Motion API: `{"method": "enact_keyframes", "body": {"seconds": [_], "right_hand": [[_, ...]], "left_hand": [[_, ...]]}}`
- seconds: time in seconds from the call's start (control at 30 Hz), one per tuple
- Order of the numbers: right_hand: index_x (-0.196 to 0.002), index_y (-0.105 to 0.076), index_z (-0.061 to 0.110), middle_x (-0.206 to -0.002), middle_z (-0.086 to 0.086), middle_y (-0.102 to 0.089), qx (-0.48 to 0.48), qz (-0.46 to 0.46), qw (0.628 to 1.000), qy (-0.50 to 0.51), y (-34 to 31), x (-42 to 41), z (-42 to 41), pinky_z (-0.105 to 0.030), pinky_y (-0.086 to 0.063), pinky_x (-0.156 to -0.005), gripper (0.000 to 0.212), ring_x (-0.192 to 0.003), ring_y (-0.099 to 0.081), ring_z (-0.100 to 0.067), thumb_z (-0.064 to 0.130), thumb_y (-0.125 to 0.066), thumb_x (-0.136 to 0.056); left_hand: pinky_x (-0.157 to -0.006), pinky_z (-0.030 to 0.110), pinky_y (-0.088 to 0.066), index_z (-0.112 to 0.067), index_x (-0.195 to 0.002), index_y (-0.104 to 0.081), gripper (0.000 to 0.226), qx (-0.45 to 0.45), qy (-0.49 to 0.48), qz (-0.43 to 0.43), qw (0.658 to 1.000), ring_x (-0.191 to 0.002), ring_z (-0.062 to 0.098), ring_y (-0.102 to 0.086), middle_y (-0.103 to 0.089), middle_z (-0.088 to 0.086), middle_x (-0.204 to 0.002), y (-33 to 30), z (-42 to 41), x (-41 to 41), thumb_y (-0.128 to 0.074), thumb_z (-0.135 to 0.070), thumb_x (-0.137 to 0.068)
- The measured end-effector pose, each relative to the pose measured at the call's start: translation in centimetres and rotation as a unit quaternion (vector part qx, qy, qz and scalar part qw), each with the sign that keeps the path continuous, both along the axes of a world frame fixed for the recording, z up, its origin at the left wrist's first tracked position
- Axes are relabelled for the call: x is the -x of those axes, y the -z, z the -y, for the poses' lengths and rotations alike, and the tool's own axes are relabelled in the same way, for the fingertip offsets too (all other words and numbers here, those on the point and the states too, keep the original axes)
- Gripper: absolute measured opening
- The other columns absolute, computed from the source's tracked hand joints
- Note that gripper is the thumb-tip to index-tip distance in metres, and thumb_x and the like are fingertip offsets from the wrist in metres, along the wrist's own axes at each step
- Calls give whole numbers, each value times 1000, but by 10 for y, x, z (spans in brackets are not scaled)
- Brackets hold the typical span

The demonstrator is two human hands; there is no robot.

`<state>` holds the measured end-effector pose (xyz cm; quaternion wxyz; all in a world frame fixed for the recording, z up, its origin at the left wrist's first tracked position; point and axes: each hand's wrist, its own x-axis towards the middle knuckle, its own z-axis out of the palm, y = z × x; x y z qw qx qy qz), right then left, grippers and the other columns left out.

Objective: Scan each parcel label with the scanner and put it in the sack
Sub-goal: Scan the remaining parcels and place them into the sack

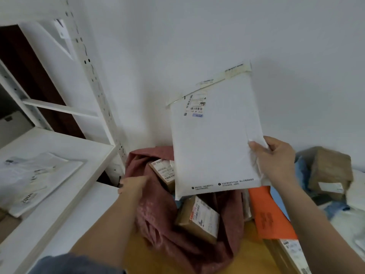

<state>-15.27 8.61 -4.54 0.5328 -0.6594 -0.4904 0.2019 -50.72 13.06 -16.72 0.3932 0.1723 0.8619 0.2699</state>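
Step in hand: bagging. Right hand [276, 161] pinches white mailer [215, 135] by lower right corner, held above open pink sack [158, 214]. Left hand [132, 184] grips sack rim; finger state unclear. 2 boxes [197, 218] inside. Next: lower mailer into sack, release.

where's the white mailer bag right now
In the head view, the white mailer bag is centre-right, held upright by the right hand above the open pink sack.

A white metal shelving rack [92, 80] with perforated uprights is seen at the left, against a plain white wall [217, 32]. Flat clear plastic bags [37, 175] with printed text are laid on its white shelf board [83, 147].
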Motion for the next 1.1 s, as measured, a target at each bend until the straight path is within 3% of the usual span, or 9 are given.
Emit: {"method": "enact_keyframes", "body": {"seconds": [0.1,0.3,0.47,0.57,0.7,0.83,0.93,1.03,1.1], "right_hand": [[-67,-69,33,-62,16,-64,-9,-6,1000,7,13,15,0,-30,-48,-60,21,-60,-58,-3,21,-72,-84],[-68,-70,30,-63,9,-64,-14,-19,999,22,22,30,-2,-18,-43,-53,19,-56,-52,3,20,-73,-84],[-62,-66,21,-52,17,-53,-11,-45,999,5,23,52,-19,-19,-37,-50,22,-53,-44,4,19,-72,-84],[-67,-66,8,-56,8,-54,11,-78,997,4,30,71,-25,-24,-39,-54,22,-54,-48,-6,20,-71,-85],[-91,-73,16,-79,4,-71,75,-81,994,14,44,100,-23,-31,-54,-72,10,-75,-66,-14,23,-66,-89],[-91,-62,15,-87,-1,-68,91,-147,983,62,61,122,-14,-38,-54,-77,4,-81,-64,-21,18,-61,-93],[-85,-51,10,-82,-3,-61,82,-190,976,69,75,139,-5,-32,-48,-67,11,-79,-60,-23,10,-60,-91],[-81,-55,15,-79,-2,-64,175,-190,964,-60,85,152,4,-26,-44,-59,17,-74,-58,-19,0,-64,-79],[-102,-64,12,-94,-5,-71,306,-152,915,-214,90,153,8,-25,-52,-62,32,-79,-66,-18,-2,-72,-74]], "left_hand": [[-110,48,-34,-1,-151,-1,121,2,1,83,997,-136,38,-35,-26,20,-153,10,-6,-3,-86,-33,-70],[-84,41,-48,2,-133,-49,51,-39,72,156,984,-99,36,-57,-58,21,-124,10,-9,5,-64,-15,-88],[-84,44,-56,-1,-108,-68,33,-65,139,241,958,-85,34,-66,-70,19,-93,-52,-12,22,-63,-11,-76],[-62,41,-59,-5,-97,-69,22,-94,169,263,945,-67,29,-70,-72,15,-78,-87,-9,22,-64,-9,-76],[-77,36,-56,-21,-108,-70,28,-187,182,272,926,-90,27,-65,-72,9,-97,-116,-16,11,-60,-9,-85],[-85,38,-55,-12,-118,-66,34,-123,188,262,939,-100,26,-65,-69,10,-113,-132,-17,7,-67,-17,-85],[-64,34,-59,-14,-115,-66,30,-112,210,291,927,-86,24,-71,-74,9,-101,-135,-14,2,-68,-11,-85],[-60,33,-58,-16,-111,-65,29,-150,181,310,921,-81,24,-70,-74,11,-94,-131,-15,-7,-61,1,-88],[-61,35,-57,-8,-102,-65,20,-153,147,314,926,-79,25,-67,-72,13,-84,-124,-17,-14,-57,5,-89]]}}
